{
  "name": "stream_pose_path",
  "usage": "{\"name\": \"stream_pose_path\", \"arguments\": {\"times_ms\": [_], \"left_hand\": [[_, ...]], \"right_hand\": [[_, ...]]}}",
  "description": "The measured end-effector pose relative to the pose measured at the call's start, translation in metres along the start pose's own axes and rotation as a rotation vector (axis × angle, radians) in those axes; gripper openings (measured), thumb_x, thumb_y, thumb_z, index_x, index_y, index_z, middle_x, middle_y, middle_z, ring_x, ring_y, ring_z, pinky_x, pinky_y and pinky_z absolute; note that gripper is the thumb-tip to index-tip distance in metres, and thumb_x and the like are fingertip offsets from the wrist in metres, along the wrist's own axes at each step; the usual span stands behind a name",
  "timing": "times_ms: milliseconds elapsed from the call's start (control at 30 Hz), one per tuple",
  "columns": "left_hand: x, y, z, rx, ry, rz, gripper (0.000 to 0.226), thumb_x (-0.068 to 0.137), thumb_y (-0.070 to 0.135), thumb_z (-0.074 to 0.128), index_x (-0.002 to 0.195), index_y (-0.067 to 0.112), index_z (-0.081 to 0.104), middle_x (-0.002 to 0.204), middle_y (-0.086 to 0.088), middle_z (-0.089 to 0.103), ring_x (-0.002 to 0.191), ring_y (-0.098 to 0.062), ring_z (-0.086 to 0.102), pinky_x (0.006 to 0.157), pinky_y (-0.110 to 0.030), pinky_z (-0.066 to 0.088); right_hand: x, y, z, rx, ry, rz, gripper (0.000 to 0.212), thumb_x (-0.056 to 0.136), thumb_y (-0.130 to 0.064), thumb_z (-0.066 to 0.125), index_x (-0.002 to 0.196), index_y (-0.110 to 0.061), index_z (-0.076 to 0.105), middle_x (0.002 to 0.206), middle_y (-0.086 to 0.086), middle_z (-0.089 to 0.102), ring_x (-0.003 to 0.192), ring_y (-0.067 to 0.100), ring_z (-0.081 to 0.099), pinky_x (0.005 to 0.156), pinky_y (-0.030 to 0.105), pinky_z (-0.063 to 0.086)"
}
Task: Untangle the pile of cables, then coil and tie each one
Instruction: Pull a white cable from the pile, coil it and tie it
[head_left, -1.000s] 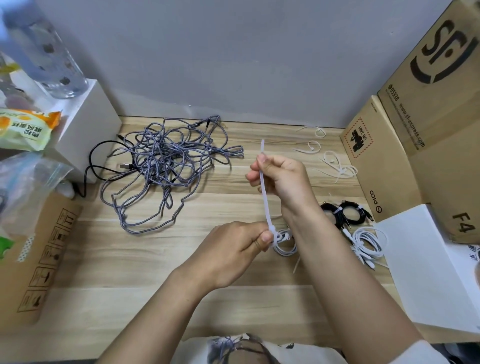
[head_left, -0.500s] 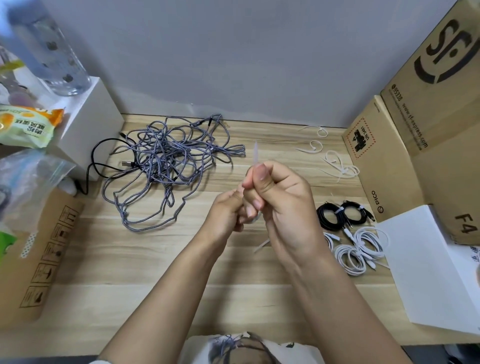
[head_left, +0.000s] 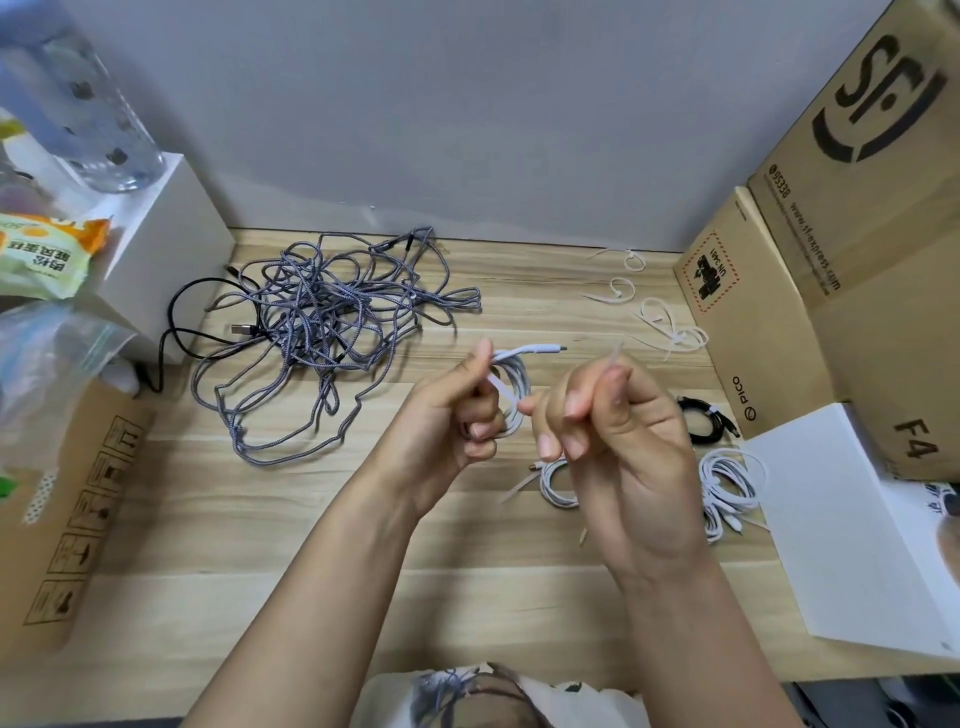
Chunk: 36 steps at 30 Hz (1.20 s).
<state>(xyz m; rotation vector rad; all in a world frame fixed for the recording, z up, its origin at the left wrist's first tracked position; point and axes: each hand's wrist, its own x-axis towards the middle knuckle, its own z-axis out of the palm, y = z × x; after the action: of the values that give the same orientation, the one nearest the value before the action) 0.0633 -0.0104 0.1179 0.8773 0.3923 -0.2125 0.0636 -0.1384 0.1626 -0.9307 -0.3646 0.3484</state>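
Observation:
My left hand (head_left: 457, 410) grips a small coiled white cable (head_left: 514, 384) held above the table, its plug end sticking out to the right. A white zip tie (head_left: 501, 391) crosses the coil, and my right hand (head_left: 608, 421) pinches the tie's tail, whose tip pokes up above the fingers. A big tangle of grey braided cables (head_left: 332, 322) lies on the wooden table (head_left: 260, 530) at the back left. Tied white coils (head_left: 727, 486) and a tied black coil (head_left: 701, 421) lie at the right, partly hidden behind my right hand.
Loose white zip ties (head_left: 670, 327) lie at the back right. Cardboard boxes (head_left: 810, 291) and a white box (head_left: 852, 525) line the right side. A white box (head_left: 156, 244) with a bottle, snack bags and a cardboard box (head_left: 67, 514) stand at the left.
Both hands have lifted the white coil off the table and drawn apart. The right hand now pulls the tie's tail to the right, where a second ago it pulled upward.

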Motion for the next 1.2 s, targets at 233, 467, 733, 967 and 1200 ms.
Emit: {"name": "stream_pose_path", "arguments": {"times_ms": [233,467,733,967,1200], "left_hand": [[-0.006,-0.005,0.011,0.271,0.106,0.254,0.041,0.083,0.035,0.060,0.044,0.023,0.055,0.046,0.009,0.028,0.047,-0.009,0.022,0.055,-0.034,0.010],[-0.004,-0.001,0.015,0.283,0.187,0.375,0.047,0.089,0.029,0.057,0.045,0.024,0.043,0.046,0.011,0.029,0.049,-0.010,0.021,0.051,-0.033,0.012],[-0.010,0.005,0.006,0.351,0.048,0.410,0.031,0.083,0.028,0.059,0.053,0.024,0.060,0.048,0.012,0.037,0.044,-0.002,0.028,0.044,-0.017,0.019],[-0.029,0.013,0.000,0.636,-0.098,0.489,0.024,0.072,0.041,0.063,0.062,0.022,0.051,0.057,0.012,0.040,0.055,-0.006,0.033,0.051,-0.019,0.027],[-0.037,0.017,0.005,0.729,-0.168,0.514,0.017,0.070,0.037,0.063,0.060,0.028,0.053,0.053,0.014,0.044,0.049,0.001,0.034,0.047,-0.012,0.027]], "right_hand": [[-0.006,-0.004,0.014,-0.045,0.002,0.004,0.019,0.079,-0.034,0.060,0.064,-0.024,0.064,0.061,-0.012,0.056,0.060,0.004,0.050,0.064,0.012,0.041],[-0.008,0.004,0.022,-0.119,-0.007,0.022,0.020,0.077,-0.042,0.064,0.064,-0.027,0.063,0.062,-0.012,0.054,0.062,0.002,0.045,0.068,0.010,0.038],[-0.006,-0.019,0.007,-0.180,-0.085,0.059,0.022,0.076,-0.044,0.067,0.063,-0.026,0.065,0.058,-0.012,0.055,0.052,0.009,0.037,0.055,0.026,0.027],[0.000,-0.031,-0.011,-0.471,-0.040,0.152,0.020,0.073,-0.030,0.065,0.055,-0.023,0.064,0.051,0.007,0.050,0.036,0.008,0.040,0.042,0.016,0.035],[0.002,-0.033,-0.011,-0.695,-0.045,0.205,0.021,0.075,-0.017,0.061,0.062,-0.001,0.066,0.040,0.000,0.041,0.033,0.011,0.032,0.040,0.019,0.026]]}}
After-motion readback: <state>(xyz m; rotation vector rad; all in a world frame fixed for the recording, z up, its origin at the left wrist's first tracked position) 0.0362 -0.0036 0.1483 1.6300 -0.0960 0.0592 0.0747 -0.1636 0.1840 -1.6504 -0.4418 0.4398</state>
